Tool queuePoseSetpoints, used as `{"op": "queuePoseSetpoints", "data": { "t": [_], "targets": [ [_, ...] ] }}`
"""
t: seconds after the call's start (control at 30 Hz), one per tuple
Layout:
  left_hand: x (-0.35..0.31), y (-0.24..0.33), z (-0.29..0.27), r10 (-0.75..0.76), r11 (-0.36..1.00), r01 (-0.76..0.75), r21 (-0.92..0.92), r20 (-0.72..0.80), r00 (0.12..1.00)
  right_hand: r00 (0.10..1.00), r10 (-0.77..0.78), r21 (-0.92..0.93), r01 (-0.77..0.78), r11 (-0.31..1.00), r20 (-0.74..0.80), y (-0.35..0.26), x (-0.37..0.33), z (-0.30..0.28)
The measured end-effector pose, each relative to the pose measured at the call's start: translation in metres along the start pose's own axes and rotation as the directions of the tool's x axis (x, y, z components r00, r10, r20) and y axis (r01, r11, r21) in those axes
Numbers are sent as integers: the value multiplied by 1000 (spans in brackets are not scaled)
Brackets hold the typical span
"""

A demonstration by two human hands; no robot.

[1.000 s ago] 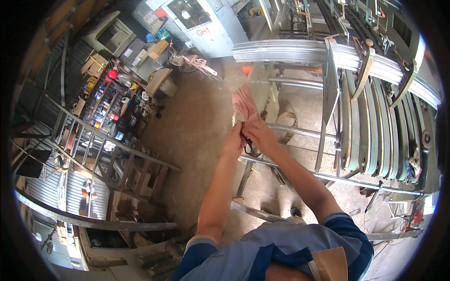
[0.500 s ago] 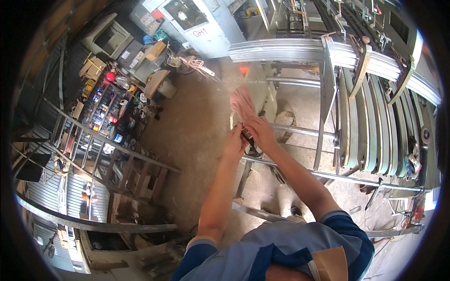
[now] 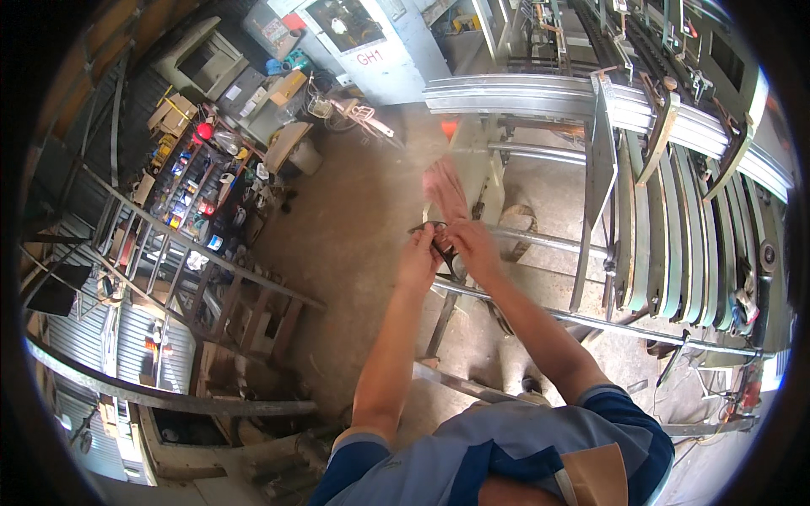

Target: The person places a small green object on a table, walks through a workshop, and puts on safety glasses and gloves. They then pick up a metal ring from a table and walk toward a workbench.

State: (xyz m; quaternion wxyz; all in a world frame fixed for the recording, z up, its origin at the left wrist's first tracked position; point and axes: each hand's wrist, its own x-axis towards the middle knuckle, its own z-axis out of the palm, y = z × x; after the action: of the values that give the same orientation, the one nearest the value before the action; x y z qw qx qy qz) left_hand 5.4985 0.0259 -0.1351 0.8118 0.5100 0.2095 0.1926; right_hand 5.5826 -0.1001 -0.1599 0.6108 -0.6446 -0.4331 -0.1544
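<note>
My left hand (image 3: 418,258) pinches a pair of dark-framed glasses (image 3: 451,263), held in front of me above the floor. One thin dark arm sticks out past the fingertips, and a dark curve hangs below between my hands. Closed at the other side of the glasses is my right hand (image 3: 474,250), its fingers against them. A pink cloth (image 3: 445,187) trails forward from the right fingers, somewhat blurred. How much cloth lies inside the fingers is hidden.
To the right stands a metal machine frame with a silver beam (image 3: 515,94), round bars and long green-edged slats (image 3: 666,228). Cluttered shelves (image 3: 198,190) and a metal rack (image 3: 211,257) line the left. A bicycle (image 3: 359,118) is near a pale door (image 3: 371,51).
My right hand has turned and shifted slightly along the glasses, showing more of their dark frame and one arm. The pink cloth moves with it. The whole view has shifted a little.
</note>
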Motion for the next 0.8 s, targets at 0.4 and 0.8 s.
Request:
{"op": "queuePoseSetpoints", "data": {
  "t": [0.4,0.8],
  "targets": [
    [0,57,26,164,949,-217,-228,-229,960,996,86,146,-83,986,-10,-33,-3,-24],
    [9,44,48,284,923,-293,-248,-70,956,984,170,212,-176,961,44,-34,3,2]
  ]
}}
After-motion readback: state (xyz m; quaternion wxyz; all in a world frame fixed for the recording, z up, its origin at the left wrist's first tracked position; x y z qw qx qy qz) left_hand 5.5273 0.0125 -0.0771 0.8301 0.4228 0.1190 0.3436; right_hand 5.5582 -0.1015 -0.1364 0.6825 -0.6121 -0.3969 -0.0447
